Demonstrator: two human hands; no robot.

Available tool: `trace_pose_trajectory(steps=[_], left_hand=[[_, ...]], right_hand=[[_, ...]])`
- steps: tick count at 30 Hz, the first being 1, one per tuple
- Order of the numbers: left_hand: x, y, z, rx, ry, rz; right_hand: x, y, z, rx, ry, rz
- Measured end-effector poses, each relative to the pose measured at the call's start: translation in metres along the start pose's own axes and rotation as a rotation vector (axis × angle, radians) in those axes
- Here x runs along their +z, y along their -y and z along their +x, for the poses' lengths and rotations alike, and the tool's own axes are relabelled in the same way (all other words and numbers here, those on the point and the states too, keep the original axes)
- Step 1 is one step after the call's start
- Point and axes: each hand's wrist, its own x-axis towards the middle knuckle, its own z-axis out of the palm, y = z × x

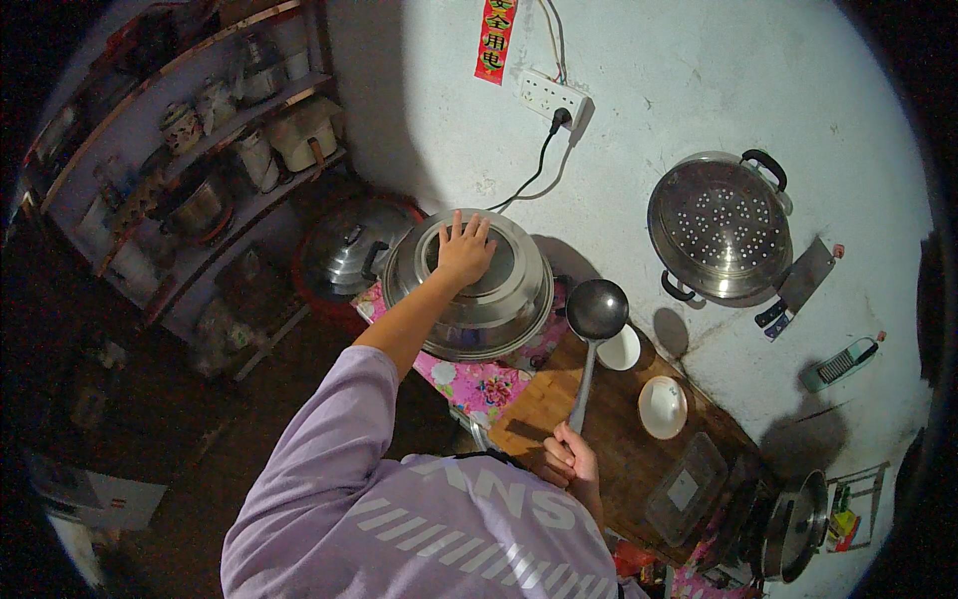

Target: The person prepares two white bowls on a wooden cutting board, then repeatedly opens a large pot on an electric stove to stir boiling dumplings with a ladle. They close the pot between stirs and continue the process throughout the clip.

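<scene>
My left hand (465, 253) lies flat, fingers spread, on an upturned steel basin (516, 296) that sits over a pot with black side handles. Lower right, my right hand (566, 458) is closed around the handle of a metal ladle (597, 310), its bowl raised above the table beside the pot. A white bowl (620, 350) stands partly behind the ladle, and a second white bowl (662, 408) is on the wooden cutting board (546, 393). Under the pot is a pink floral tablecloth (479, 382).
A plastic lid or container (686, 489) lies on the board's right part. On the wall hang a steel steamer (718, 224), a cleaver (807, 278) and a grater (840, 365). A power strip (552, 97) has a cord running behind the pot. Shelves (247, 123) stand left, near a lidded pan (352, 247).
</scene>
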Motion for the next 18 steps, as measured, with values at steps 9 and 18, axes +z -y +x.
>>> trace_pose_trajectory(steps=[9, 18], left_hand=[[-0.0056, -0.0015, -0.0001, -0.016, 0.056, 0.002], [-0.0025, 0.0005, 0.0014, 0.020, 0.009, 0.009]], right_hand=[[0.0002, 0.0005, 0.0012, -0.001, 0.032, -0.016], [-0.0049, -0.0008, 0.0033, 0.006, 0.053, -0.027]])
